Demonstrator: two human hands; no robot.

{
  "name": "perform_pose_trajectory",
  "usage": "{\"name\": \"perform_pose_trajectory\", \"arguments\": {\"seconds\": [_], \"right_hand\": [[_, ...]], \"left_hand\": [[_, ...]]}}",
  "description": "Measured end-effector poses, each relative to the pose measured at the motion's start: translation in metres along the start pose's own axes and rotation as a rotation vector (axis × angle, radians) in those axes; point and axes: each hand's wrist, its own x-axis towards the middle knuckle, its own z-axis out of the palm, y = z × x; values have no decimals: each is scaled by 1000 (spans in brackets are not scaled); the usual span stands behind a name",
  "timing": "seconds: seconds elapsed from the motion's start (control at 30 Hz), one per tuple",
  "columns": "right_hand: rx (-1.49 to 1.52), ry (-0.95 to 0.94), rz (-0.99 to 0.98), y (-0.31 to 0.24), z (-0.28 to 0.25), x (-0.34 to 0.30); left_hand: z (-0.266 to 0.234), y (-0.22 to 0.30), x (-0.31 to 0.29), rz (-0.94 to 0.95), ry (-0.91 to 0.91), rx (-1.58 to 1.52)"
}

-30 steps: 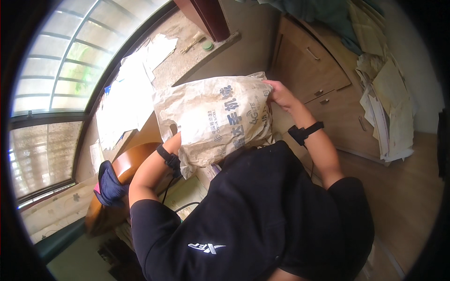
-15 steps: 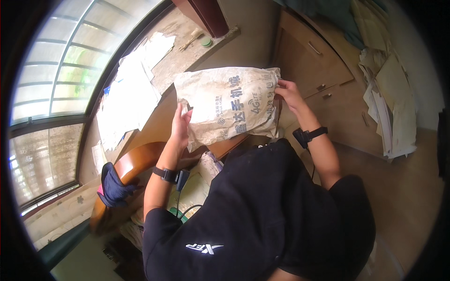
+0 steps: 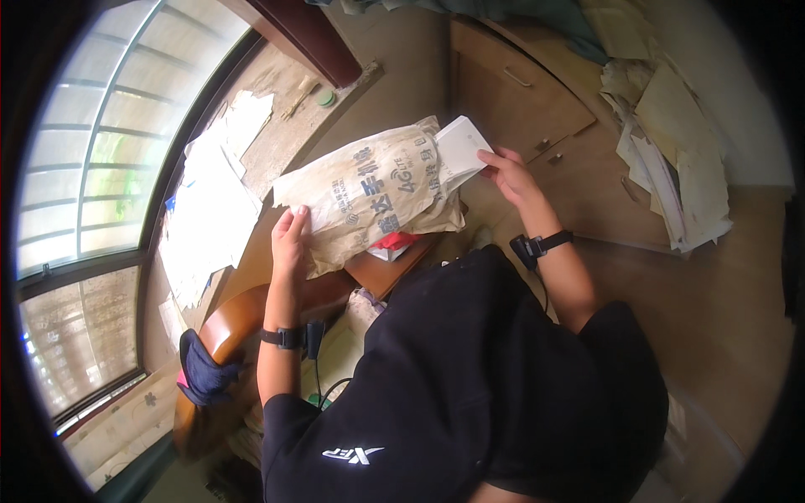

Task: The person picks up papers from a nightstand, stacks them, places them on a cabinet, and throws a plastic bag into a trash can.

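Observation:
A worn, off-white printed plastic bag point(image 3: 352, 197) is held up in front of my chest. My left hand point(image 3: 290, 239) grips its left end, thumb on top and fingers behind it. Out of the bag's right end sticks a white stack of paper or a thin box point(image 3: 464, 151); which of the two I cannot tell. My right hand point(image 3: 510, 174) pinches the outer corner of this white piece. Its other end is hidden inside the bag. Each wrist carries a black strap with a small device.
White papers point(image 3: 214, 210) cover the windowsill at the left, near a small green lid point(image 3: 325, 98). A wooden chair arm point(image 3: 243, 323) with a dark blue cloth point(image 3: 204, 369) stands below. Wooden drawers point(image 3: 524, 109) and a bundle of old papers point(image 3: 671, 159) are at the right.
The white piece now shows at the bag's right end, with my right hand on it instead of on the bag. The bag and my left hand have shifted left in view. Something red shows beneath the bag.

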Motion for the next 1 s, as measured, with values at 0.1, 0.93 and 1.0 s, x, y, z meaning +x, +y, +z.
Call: {"name": "perform_pose_trajectory", "arguments": {"seconds": [0.1,0.93,1.0], "right_hand": [[98,49,-24,-1,-17,-6],[147,664,-454,-33,-93,-84],[137,658,-479,-35,-86,-84]], "left_hand": [[4,9,-8,-34,-6,-6],[20,9,-9,76,-32,-83],[14,7,-4,90,-30,-50]]}}
